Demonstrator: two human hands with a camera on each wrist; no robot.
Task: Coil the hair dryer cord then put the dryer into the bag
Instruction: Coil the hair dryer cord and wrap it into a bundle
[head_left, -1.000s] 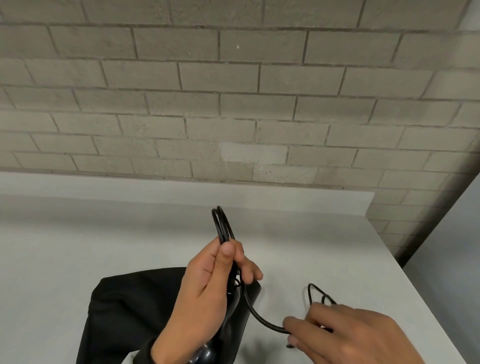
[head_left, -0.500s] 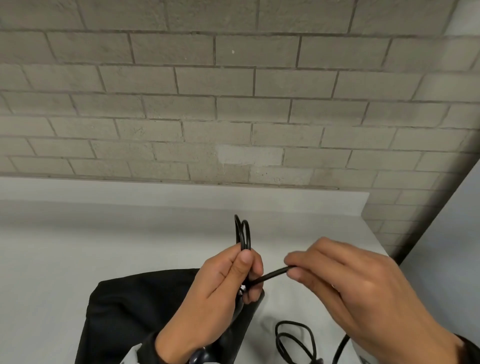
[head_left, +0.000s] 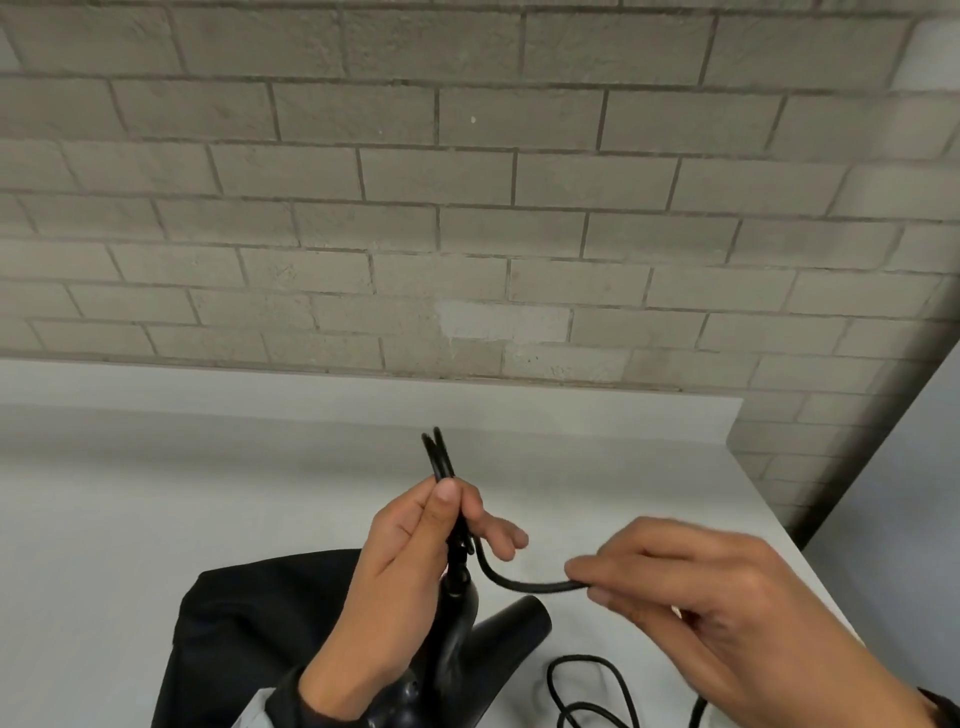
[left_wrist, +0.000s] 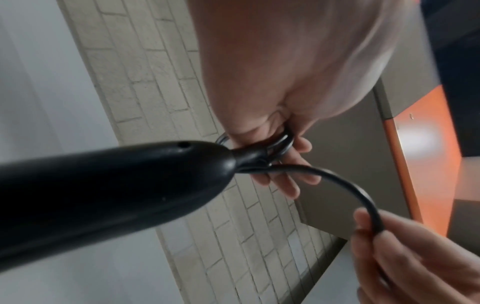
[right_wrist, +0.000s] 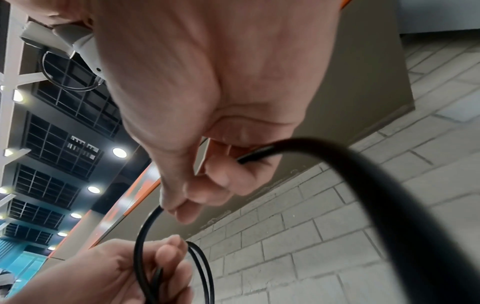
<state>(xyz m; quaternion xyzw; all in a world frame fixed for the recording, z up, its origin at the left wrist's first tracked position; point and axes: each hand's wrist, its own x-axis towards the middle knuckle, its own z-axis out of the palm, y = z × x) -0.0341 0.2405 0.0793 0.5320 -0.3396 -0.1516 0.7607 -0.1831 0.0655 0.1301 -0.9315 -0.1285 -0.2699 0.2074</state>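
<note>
Pale grey brick wall (head_left: 467, 197) rises behind a white table (head_left: 156, 493), and over the near edge of that table a person is working on a black hair dryer (head_left: 457, 639). It is matte black plastic, with a smooth tapered handle and a short round nozzle angled to the right. The left hand (head_left: 410, 582) holds it handle-up, with the thumb and fingers pinching a few finished loops of the cord (head_left: 524, 582) against the handle's end; those loops stand up above the thumb. From the handle's end the thin, round black cord swings down and right in a free arc to the right hand (head_left: 691, 613), which pinches it between thumb and fingertips with the other fingers curled round it. Beyond that hand the remaining cord lies in loose curls on the table near the front edge. A black fabric bag (head_left: 249, 639) lies slumped on the table below and to the left of the dryer, partly hidden by the left forearm.
</note>
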